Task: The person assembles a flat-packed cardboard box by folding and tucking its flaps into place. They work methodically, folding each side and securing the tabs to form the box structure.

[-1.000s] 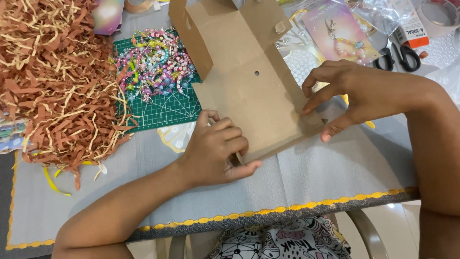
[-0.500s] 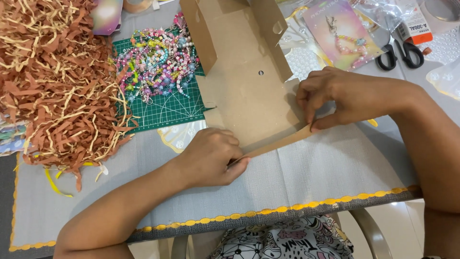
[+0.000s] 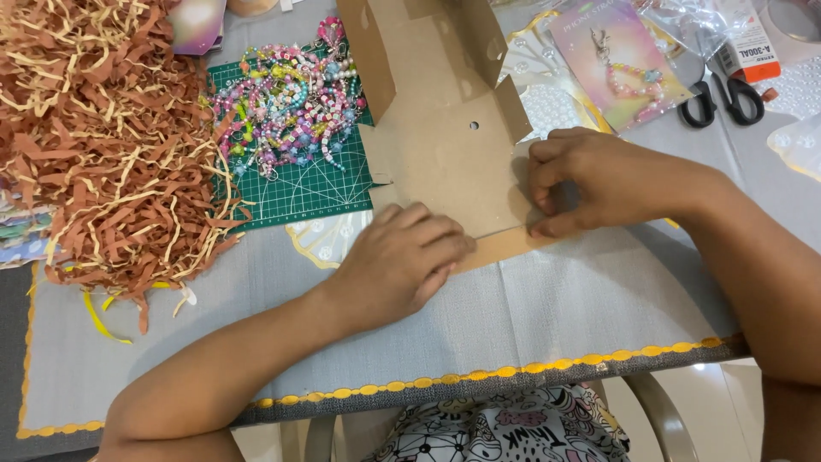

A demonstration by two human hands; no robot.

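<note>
My left hand (image 3: 402,257) now lies flat on the cardboard box blank (image 3: 445,162), pressing its near edge; my right hand (image 3: 590,184) has slid in, fingers pinching the flap's fold. The crease looks nearly set. Beads (image 3: 286,98) sit beyond my left.

Home craft table, by my read. Grey cloth (image 3: 530,316) with yellow scalloped trim covers the table. Green cutting mat (image 3: 312,192) under a heap of bead charms (image 3: 286,103), crinkled paper shreds (image 3: 103,145) piled at the side, scissors (image 3: 723,98), flat cardboard box (image 3: 445,145), packaged charm card (image 3: 616,60).
</note>
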